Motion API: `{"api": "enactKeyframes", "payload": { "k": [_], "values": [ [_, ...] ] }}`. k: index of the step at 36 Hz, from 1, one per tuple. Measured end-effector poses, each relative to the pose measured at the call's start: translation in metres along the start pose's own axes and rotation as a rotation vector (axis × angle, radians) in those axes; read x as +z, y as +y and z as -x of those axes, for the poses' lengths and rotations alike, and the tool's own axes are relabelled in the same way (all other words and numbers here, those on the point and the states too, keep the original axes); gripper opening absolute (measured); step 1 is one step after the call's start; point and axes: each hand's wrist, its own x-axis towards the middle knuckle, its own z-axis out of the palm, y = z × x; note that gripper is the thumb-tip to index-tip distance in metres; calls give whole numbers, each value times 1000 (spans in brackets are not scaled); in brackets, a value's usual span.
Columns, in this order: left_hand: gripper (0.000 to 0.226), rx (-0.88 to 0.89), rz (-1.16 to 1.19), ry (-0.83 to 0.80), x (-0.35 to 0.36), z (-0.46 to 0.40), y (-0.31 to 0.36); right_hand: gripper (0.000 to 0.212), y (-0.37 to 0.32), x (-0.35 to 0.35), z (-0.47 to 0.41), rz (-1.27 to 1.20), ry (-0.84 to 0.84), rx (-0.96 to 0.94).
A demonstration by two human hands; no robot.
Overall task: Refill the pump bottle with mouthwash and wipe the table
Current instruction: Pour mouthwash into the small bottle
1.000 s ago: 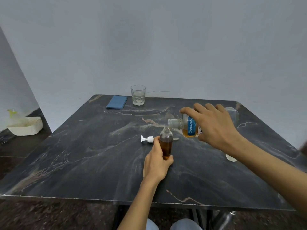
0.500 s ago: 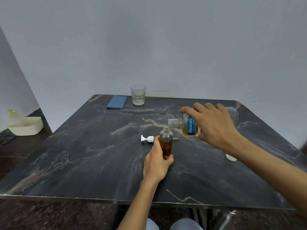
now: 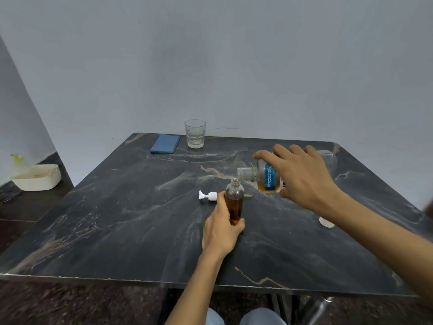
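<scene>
While the left hand (image 3: 221,228) grips the small clear amber-filled pump bottle (image 3: 234,201) upright on the dark marble desk (image 3: 117,219), the right hand (image 3: 301,177), clasping the tilted clear blue-labelled mouthwash bottle (image 3: 263,177), should pour slowly, spout directly over the narrow neck.

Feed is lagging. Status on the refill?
Left hand grips pump bottle, upright, part full. Right hand holds mouthwash bottle tipped over its neck. Pump head lies beside it. No obstruction.

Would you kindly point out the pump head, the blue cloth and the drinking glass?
pump head (image 3: 208,196), head view, on its white collar.
blue cloth (image 3: 165,143), head view, middle of the folded top face.
drinking glass (image 3: 195,134), head view, on its front wall.
</scene>
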Motion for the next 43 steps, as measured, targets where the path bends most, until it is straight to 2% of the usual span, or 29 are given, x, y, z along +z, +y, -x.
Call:
{"api": "enactKeyframes", "payload": {
  "k": [43],
  "values": [
    [70,4,-17,8,2,-2,-3,96,2,4,-1,3,15,-4]
  ]
}}
